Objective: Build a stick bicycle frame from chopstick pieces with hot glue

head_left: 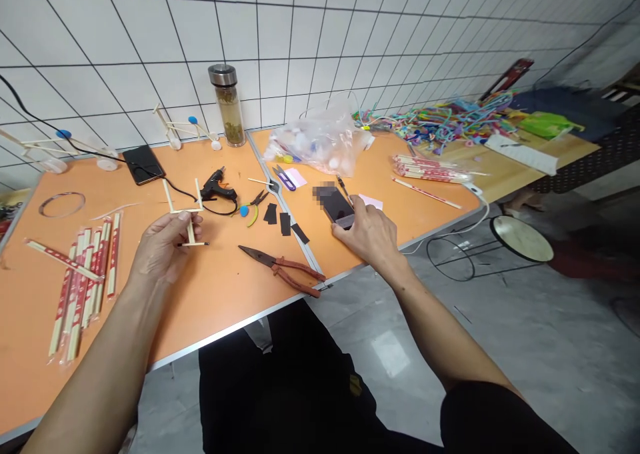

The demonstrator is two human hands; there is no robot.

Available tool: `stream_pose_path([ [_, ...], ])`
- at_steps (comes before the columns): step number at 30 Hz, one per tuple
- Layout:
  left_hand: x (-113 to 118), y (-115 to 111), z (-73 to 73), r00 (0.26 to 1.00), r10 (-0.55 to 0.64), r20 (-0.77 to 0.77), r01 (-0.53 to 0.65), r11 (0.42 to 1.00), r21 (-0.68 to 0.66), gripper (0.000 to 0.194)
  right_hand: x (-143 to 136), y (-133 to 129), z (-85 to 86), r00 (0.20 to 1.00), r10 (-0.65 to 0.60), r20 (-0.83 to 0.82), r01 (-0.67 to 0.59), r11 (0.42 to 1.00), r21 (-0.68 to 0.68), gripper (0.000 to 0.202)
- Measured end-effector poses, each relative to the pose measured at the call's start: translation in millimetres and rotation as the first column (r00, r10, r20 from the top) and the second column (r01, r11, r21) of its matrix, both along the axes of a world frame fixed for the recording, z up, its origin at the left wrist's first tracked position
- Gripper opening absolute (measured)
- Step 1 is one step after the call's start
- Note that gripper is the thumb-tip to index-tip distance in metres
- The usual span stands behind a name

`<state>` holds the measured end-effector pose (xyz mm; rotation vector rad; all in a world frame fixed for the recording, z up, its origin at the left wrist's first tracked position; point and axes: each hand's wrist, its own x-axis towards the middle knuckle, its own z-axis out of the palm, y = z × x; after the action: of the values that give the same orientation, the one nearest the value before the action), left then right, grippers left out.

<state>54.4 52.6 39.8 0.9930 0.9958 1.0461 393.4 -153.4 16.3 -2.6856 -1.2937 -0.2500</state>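
Left hand (167, 246) pinching stick frame (187, 211); right hand (371, 233) gripping phone (337, 205). Squeezing left too hard, attention on phone, could snap frame's joints.

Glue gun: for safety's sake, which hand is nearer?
Left. The left hand sits just left and in front of the glue gun; the right hand is much farther off, to its right.
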Motion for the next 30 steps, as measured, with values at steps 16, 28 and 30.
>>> stream_pose_path([
  [16, 2, -2, 5.5, 1.0, 0.008, 0.021, -0.008, 1.0, -0.002, 0.024, 25, -32, -5.9, 0.971, 0.075, 0.229, -0.067, 0.997, -0.043, 0.077],
  [28, 0, 1, -2.1, 0.999, -0.012, 0.047, 0.01, 1.0, 0.027, 0.024, 68, -39, -20.3, 0.996, -0.055, -0.076, 0.069, 0.978, 0.195, 0.08],
  [30, 0, 1, -0.7, 0.999, -0.014, 0.035, 0.013, 1.0, 0.023, 0.024, 75, -40, -20.7, 0.991, -0.083, -0.109, 0.104, 0.972, 0.211, 0.081],
])
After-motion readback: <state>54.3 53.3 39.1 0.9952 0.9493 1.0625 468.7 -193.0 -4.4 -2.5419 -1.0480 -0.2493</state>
